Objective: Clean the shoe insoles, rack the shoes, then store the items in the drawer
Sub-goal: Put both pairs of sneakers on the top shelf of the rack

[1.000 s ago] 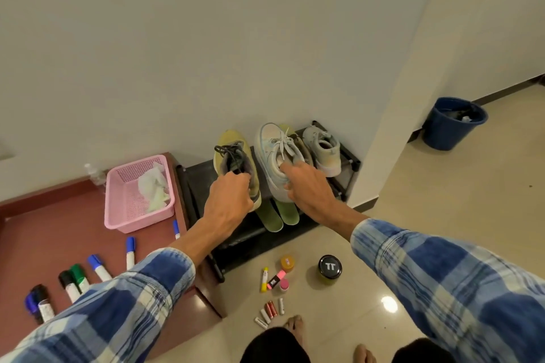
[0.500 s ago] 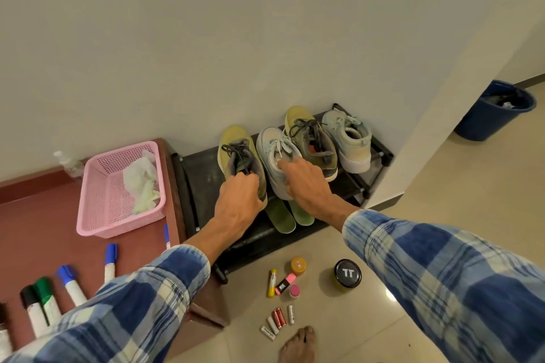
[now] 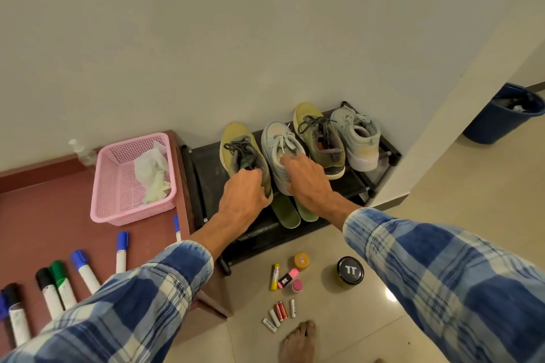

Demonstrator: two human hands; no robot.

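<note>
On the shoe rack (image 3: 203, 180), the left hand (image 3: 243, 196) grips the yellow sneaker (image 3: 236, 141) by its heel; the right hand (image 3: 308, 183) clasps the pale blue sneaker (image 3: 277, 141) just beside it.

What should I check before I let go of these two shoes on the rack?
1. Left hand grips the yellow shoe at its heel: ok.
2. Right hand holds the pale blue sneaker firmly: cannot tell; it lies over the collar.
3. Both heels sit fully on the shoe rack: cannot tell, hands hide them.
4. Pairs side by side: not ok, the second yellow shoe and second pale sneaker alternate with them.
5. Insoles back inside: not ok, two green insoles lie on the lower shelf.
6. Small items stored: not ok, batteries and black-lidded jar are on the floor.
</note>
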